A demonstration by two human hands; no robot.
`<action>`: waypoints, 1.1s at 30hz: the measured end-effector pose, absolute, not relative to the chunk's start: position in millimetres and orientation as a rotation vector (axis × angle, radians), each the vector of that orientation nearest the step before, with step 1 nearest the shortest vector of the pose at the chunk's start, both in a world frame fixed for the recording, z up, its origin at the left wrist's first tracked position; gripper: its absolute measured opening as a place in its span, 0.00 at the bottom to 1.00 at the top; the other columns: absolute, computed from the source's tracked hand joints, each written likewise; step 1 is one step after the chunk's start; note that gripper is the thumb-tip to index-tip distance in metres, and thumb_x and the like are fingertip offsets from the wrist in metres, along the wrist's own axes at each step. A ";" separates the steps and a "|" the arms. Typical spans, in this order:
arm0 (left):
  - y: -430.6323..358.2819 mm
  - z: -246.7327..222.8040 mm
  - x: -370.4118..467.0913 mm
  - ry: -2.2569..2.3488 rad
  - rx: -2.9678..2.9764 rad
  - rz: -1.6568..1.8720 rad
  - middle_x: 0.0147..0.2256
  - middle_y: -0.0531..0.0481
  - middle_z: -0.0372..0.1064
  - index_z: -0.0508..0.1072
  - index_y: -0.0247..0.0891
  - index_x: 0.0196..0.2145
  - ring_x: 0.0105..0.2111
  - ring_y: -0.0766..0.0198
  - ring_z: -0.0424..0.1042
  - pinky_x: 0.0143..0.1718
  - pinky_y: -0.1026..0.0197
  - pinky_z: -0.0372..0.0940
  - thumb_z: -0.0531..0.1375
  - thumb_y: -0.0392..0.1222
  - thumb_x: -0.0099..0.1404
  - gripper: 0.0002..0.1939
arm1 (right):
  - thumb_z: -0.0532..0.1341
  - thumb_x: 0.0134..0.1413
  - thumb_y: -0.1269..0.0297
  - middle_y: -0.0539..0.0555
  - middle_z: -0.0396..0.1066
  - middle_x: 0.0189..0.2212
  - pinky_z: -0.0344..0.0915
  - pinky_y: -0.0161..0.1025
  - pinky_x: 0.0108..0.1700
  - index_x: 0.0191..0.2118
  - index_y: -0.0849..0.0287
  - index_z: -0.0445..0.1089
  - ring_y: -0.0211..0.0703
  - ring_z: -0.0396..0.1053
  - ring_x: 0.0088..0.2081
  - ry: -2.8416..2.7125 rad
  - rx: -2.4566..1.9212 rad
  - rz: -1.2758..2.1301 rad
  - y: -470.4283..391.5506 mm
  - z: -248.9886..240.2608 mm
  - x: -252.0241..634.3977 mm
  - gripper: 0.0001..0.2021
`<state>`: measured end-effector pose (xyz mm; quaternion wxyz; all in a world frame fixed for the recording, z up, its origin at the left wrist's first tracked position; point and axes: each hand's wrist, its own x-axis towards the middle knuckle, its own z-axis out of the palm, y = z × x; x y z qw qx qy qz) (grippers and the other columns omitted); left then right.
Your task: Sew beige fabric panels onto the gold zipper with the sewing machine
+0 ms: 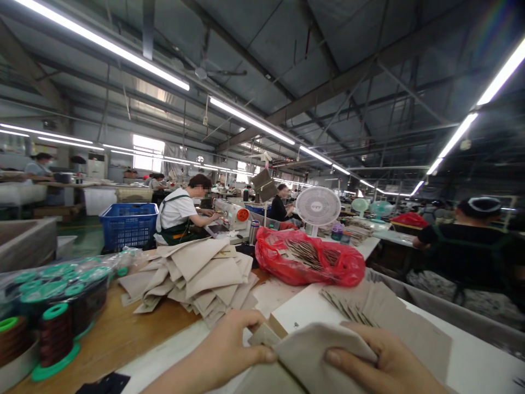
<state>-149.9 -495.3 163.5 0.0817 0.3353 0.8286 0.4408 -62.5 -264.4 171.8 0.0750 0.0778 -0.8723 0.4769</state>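
Note:
Both my hands hold a beige fabric piece (318,350) low in the view, over the white tabletop. My left hand (229,347) pinches its left edge between thumb and fingers, near a narrow folded strip. On the other side, my right hand (373,358) grips the curved flap, thumb on top and fingers behind. A dark line runs down the middle of the piece; its lower part leaves the frame. Just beyond lies a heap of beige fabric pieces (205,268). To the right, a fanned row of similar pieces (381,306) rests on the table.
A red plastic bag (266,251) with stacked pieces stands behind the table's middle. Thread spools (55,334) with green ends crowd the left. Beyond are a white fan (318,207), a blue crate (127,221), and a co-worker (180,210) at a sewing machine (232,213). Another person (471,241) sits at right.

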 end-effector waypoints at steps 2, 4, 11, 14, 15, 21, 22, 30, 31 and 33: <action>-492.1 156.7 -155.3 2.427 1.000 1.397 0.28 0.54 0.71 0.74 0.36 0.28 0.33 0.62 0.67 0.35 0.64 0.58 0.63 0.41 0.53 0.06 | 0.59 0.50 0.47 0.52 0.73 0.29 0.68 0.35 0.34 0.29 0.58 0.72 0.49 0.70 0.33 -2.611 0.201 1.446 -259.4 169.8 -64.4 0.17; -487.9 152.1 -158.0 2.415 1.035 1.439 0.27 0.53 0.70 0.74 0.35 0.27 0.31 0.62 0.66 0.34 0.64 0.58 0.60 0.44 0.55 0.09 | 0.59 0.50 0.47 0.53 0.73 0.30 0.68 0.36 0.34 0.31 0.59 0.72 0.50 0.71 0.33 -2.619 0.182 1.505 -255.5 166.1 -65.8 0.18; -478.4 138.6 -160.8 2.101 0.838 1.479 0.25 0.55 0.65 0.70 0.32 0.33 0.25 0.67 0.62 0.25 0.67 0.54 0.66 0.54 0.44 0.24 | 0.60 0.48 0.45 0.55 0.74 0.31 0.68 0.38 0.35 0.33 0.61 0.71 0.53 0.72 0.34 -2.586 0.153 1.721 -249.1 163.4 -63.3 0.20; -477.0 137.6 -163.9 1.913 0.774 1.549 0.26 0.53 0.66 0.69 0.32 0.32 0.25 0.67 0.63 0.26 0.67 0.56 0.67 0.59 0.41 0.29 | 0.60 0.48 0.44 0.56 0.75 0.32 0.68 0.39 0.34 0.35 0.61 0.72 0.54 0.72 0.34 -2.593 0.098 1.734 -241.2 161.7 -65.2 0.22; -476.5 139.1 -165.2 1.857 0.781 1.562 0.27 0.52 0.67 0.69 0.32 0.32 0.26 0.67 0.64 0.27 0.66 0.57 0.68 0.59 0.41 0.29 | 0.60 0.47 0.43 0.56 0.75 0.32 0.68 0.40 0.34 0.35 0.61 0.72 0.54 0.72 0.34 -2.597 0.077 1.707 -237.1 159.6 -67.2 0.23; -467.9 151.4 -173.2 1.716 0.832 1.535 0.31 0.50 0.70 0.69 0.32 0.33 0.30 0.64 0.67 0.32 0.65 0.60 0.69 0.54 0.43 0.26 | 0.58 0.45 0.42 0.60 0.74 0.35 0.68 0.45 0.37 0.35 0.63 0.71 0.58 0.72 0.37 -2.645 0.098 1.714 -210.5 139.2 -85.3 0.25; -465.5 152.4 -174.1 1.725 0.841 1.516 0.31 0.50 0.70 0.68 0.32 0.33 0.29 0.65 0.66 0.31 0.65 0.59 0.69 0.54 0.44 0.26 | 0.58 0.45 0.44 0.61 0.74 0.36 0.68 0.47 0.39 0.37 0.64 0.71 0.58 0.71 0.38 -2.652 0.093 1.655 -207.5 136.9 -87.5 0.25; -443.1 160.8 -183.3 1.890 0.954 1.335 0.25 0.57 0.59 0.63 0.36 0.28 0.26 0.69 0.56 0.25 0.68 0.50 0.64 0.50 0.49 0.18 | 0.55 0.53 0.63 0.60 0.63 0.53 0.49 0.53 0.59 0.53 0.61 0.63 0.52 0.57 0.56 -2.358 0.341 0.584 -224.2 144.0 -92.8 0.21; -440.5 161.9 -185.6 1.925 0.986 1.309 0.25 0.57 0.58 0.63 0.36 0.28 0.26 0.69 0.55 0.25 0.68 0.49 0.63 0.50 0.50 0.17 | 0.57 0.52 0.63 0.60 0.65 0.51 0.48 0.53 0.59 0.52 0.61 0.65 0.52 0.59 0.54 -2.401 0.390 0.529 -230.4 146.3 -94.6 0.20; -436.5 164.4 -191.0 2.001 1.035 1.255 0.25 0.57 0.58 0.63 0.36 0.28 0.27 0.68 0.55 0.26 0.67 0.50 0.62 0.49 0.51 0.16 | 0.61 0.50 0.63 0.59 0.71 0.43 0.52 0.53 0.56 0.46 0.61 0.69 0.54 0.65 0.47 -2.575 0.388 0.453 -240.8 150.5 -100.9 0.16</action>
